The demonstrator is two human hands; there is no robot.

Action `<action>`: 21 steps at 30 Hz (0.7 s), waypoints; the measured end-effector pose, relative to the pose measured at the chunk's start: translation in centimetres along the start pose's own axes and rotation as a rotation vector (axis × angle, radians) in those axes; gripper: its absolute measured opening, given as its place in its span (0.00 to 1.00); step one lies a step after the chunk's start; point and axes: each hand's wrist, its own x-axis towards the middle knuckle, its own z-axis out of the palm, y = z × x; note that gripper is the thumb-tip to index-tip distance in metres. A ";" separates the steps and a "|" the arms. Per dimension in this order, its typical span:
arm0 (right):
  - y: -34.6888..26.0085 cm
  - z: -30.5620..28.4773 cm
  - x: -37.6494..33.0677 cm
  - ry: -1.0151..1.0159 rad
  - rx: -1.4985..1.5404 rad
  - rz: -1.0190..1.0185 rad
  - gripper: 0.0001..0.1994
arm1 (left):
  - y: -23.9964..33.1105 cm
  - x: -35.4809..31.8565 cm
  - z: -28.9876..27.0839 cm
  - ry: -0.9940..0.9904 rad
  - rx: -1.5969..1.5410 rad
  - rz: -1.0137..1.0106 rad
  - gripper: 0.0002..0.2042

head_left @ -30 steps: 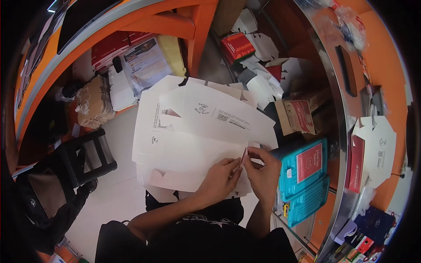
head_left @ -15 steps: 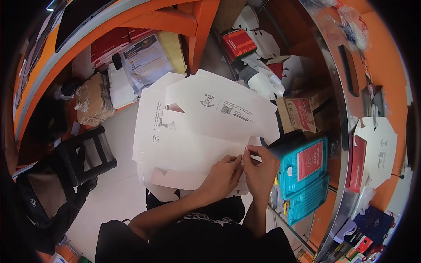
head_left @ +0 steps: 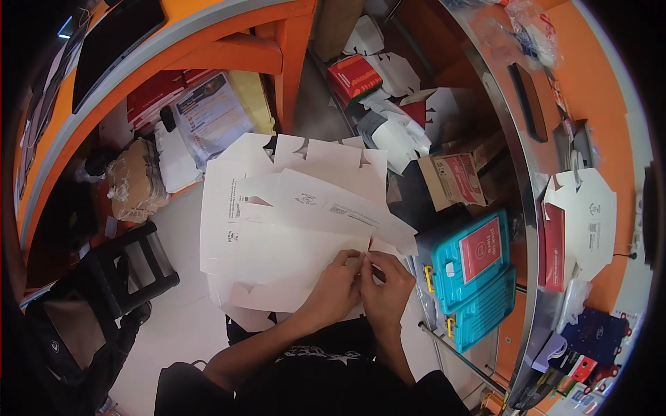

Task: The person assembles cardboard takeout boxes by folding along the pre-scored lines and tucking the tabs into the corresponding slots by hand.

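At the fingertips of the right hand (head_left: pixel 390 281), a narrow flap (head_left: pixel 369 245) of the white carton blank (head_left: pixel 277 256) is pinched; the left hand (head_left: pixel 336 288) is held against the right, its grip unclear. Creases should be pressed evenly over the stacked sheets (head_left: pixel 343 161) beneath.

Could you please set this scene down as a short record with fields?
Left hand: fingertips against the white cardboard sheet; grip unclear
Right hand: pinching the sheet's right part
Sheet condition: notched, printed, partly folded
Person's right: teal plastic lid with red label
Person's left: black bag
Further ahead: red box
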 end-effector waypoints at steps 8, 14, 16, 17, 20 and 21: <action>0.7 -2.7 -1.6 -0.160 0.716 0.425 0.14 | 3.6 -1.1 -1.0 -0.024 -0.101 0.111 0.15; 1.6 -5.2 -1.9 0.034 0.535 0.025 0.20 | 6.9 -1.2 -2.2 -0.226 -0.041 0.430 0.23; -0.5 -6.1 0.3 0.221 0.599 0.203 0.20 | 8.1 -0.8 -3.2 -0.205 -0.046 0.525 0.34; 0.0 -7.2 1.2 0.244 0.653 0.186 0.19 | 8.8 -1.3 -3.8 -0.261 -0.096 0.457 0.36; 0.4 -10.6 2.6 0.261 0.617 0.090 0.19 | 8.3 -3.6 -8.5 0.104 0.252 0.641 0.30; 0.3 -11.8 3.0 0.184 0.523 0.040 0.19 | 7.0 -5.2 -9.6 0.394 0.347 0.557 0.34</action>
